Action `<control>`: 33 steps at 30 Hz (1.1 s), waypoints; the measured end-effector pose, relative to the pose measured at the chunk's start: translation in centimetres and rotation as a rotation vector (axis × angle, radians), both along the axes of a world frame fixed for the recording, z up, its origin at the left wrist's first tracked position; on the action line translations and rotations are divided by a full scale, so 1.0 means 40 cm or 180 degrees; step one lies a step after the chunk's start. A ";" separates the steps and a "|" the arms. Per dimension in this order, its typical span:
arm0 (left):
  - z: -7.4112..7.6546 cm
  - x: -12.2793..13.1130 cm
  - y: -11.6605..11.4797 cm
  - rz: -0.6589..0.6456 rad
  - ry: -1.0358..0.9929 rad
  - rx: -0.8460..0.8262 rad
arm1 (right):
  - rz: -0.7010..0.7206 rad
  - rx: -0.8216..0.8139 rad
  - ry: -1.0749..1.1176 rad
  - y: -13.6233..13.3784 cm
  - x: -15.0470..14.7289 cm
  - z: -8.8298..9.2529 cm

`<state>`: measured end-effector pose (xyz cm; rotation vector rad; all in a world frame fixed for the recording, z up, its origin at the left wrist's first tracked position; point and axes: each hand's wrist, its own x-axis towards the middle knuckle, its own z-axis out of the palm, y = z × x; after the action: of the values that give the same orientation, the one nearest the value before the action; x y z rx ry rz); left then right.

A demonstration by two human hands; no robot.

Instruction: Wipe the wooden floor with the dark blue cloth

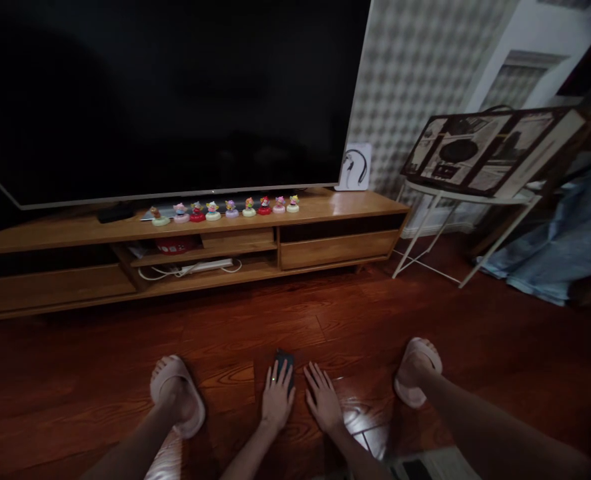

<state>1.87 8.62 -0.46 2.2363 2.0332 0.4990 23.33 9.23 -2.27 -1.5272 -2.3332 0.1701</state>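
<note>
My left hand (277,401) rests with its fingers stretched out over a small dark, flat object (284,359), perhaps a phone. Most of that object is hidden beneath my fingers, and a ring shows on one of them. Beside it, my right hand (324,404) lies palm down on the wooden floor (225,400), fingers extended and holding nothing. A narrow gap of floor separates the two hands.
Ahead stands a wooden TV cabinet (335,259) bearing a large television (185,100) and a row of several small figurines (231,209). A patterned case (475,150) tops a white side table (440,193). Slippered feet (178,397) flank my hands.
</note>
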 end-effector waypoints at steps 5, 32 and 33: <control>0.013 -0.183 0.046 0.1126 0.0194 -0.0108 | 0.0000 -0.0015 -0.0013 0.000 0.002 -0.001; 0.064 -0.318 0.011 0.2226 0.0074 -0.0130 | -0.0021 0.0080 -0.0008 -0.001 0.000 0.001; 0.060 -0.310 -0.001 0.2235 0.0056 -0.0142 | -0.0025 0.0086 -0.0011 -0.002 -0.001 0.004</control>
<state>-10.55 8.56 1.96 1.4448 2.7721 0.4598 23.27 9.17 -2.10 -1.5249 -2.3222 0.1333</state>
